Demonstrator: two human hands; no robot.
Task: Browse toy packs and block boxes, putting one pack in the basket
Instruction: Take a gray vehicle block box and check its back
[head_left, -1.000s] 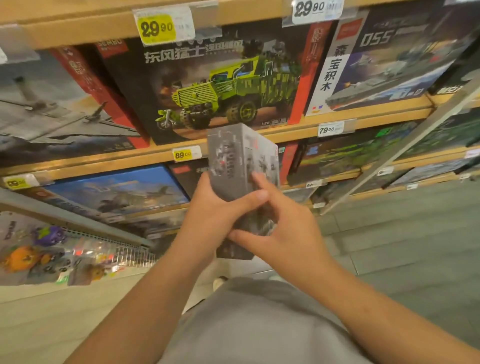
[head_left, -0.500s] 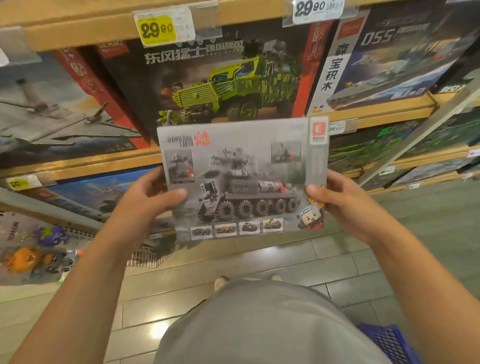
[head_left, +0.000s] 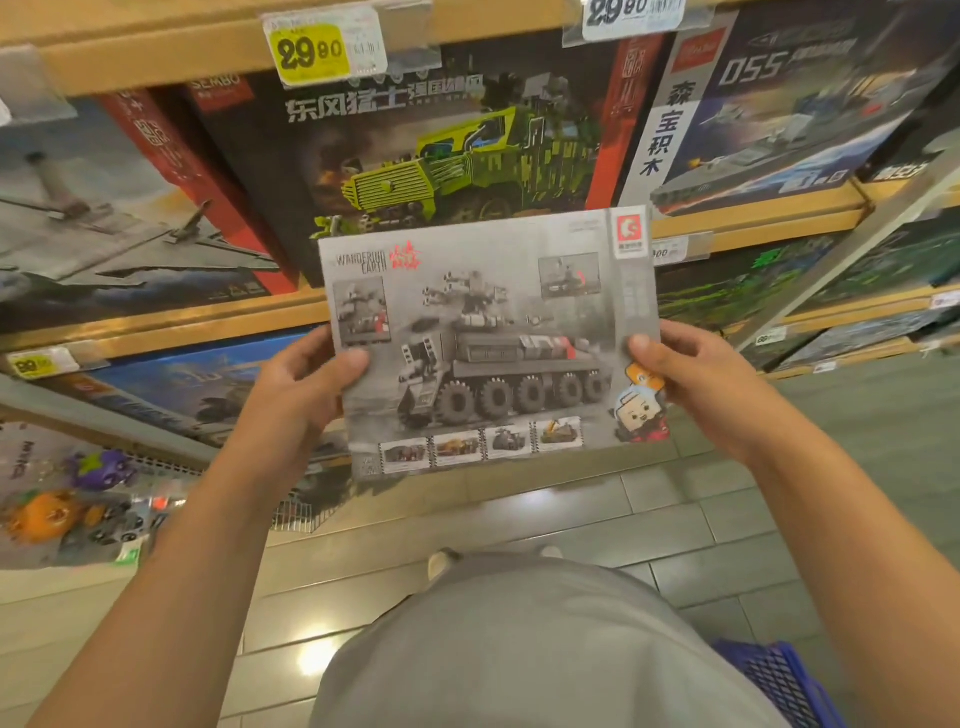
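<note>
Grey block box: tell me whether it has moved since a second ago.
Yes. The grey block box then showed its narrow side below the green truck box; now its front faces the camera, overlapping that box's lower edge, left hand and right hand at its sides.

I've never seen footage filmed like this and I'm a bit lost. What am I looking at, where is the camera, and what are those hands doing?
There is no machine here. A person wears a wide-angle camera on the head, looking forward and down, so you see their own arms and grey shirt from above. They stand in a shop aisle facing wooden shelves of toy block boxes. The left hand and the right hand grip the two side edges of a grey box, held flat towards the camera; its front shows a many-wheeled armoured vehicle. Behind it on the shelf is a box with a green truck, under a yellow price tag. Bagged toys hang lower left. At the bottom right, a corner of a blue basket peeks out over the tiled floor; what is in it cannot be seen.
</note>
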